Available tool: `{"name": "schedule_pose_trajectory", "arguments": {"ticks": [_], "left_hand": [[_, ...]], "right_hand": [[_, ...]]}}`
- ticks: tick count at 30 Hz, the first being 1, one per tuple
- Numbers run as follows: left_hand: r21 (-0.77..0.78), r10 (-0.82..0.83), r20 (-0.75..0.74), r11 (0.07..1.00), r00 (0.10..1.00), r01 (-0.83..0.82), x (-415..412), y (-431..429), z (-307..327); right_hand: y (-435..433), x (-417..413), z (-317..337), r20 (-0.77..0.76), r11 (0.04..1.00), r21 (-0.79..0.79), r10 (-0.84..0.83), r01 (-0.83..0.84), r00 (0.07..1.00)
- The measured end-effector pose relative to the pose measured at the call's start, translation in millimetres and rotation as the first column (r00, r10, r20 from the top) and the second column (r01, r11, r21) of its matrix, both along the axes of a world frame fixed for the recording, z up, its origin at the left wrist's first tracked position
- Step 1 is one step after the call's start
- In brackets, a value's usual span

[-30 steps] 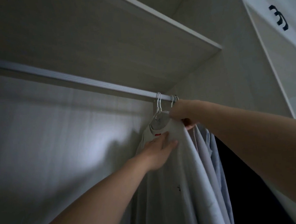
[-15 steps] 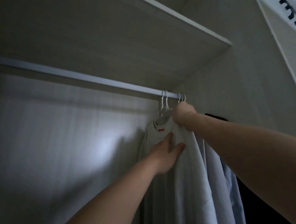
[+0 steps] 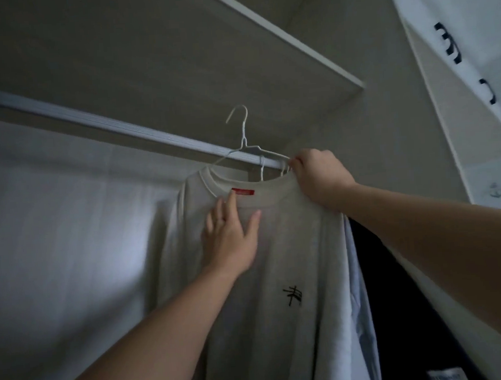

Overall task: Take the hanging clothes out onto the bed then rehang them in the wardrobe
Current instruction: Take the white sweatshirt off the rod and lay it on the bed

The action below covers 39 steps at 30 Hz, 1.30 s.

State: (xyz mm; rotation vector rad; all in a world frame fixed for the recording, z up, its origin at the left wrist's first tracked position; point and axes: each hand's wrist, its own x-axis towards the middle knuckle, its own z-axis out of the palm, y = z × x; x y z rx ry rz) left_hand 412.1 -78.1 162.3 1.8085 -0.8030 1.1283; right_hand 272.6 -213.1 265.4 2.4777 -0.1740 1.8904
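Hanger [image 3: 243,142] off the rail [image 3: 90,124]: half a second ago its hook sat over the rail, now it stands free above it. Right hand [image 3: 319,179] has lifted, gripping the hanger's right end together with the shoulder of the shirt [image 3: 291,246]. Shirt has turned from edge-on to face the near side; collar opened wide, red label [image 3: 243,192] fully showing, black print [image 3: 293,296] in plain sight on the chest. Left hand [image 3: 232,238] has slid up the shirt, fingers spread flat, fingertips just under the label.
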Motion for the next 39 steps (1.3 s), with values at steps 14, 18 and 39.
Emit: {"name": "schedule_pose_trajectory", "arguments": {"ticks": [14,18,39], "left_hand": [[-0.291,0.098,0.096,0.954,0.991,-0.067,-155,-87,10],[-0.293,-0.141,0.091,0.942,0.986,0.162,-227,-142,2],[-0.083,-0.926,-0.157,0.359,0.343,0.93,-623,-504,-173]], "right_hand": [[-121,-257,-13,0.242,0.88,-0.11,-0.427,0.462,0.871],[-163,-353,-23,0.273,0.803,-0.083,-0.551,0.59,0.789],[-295,-802,-226,-0.015,0.292,0.354,-0.948,0.889,0.317]]}}
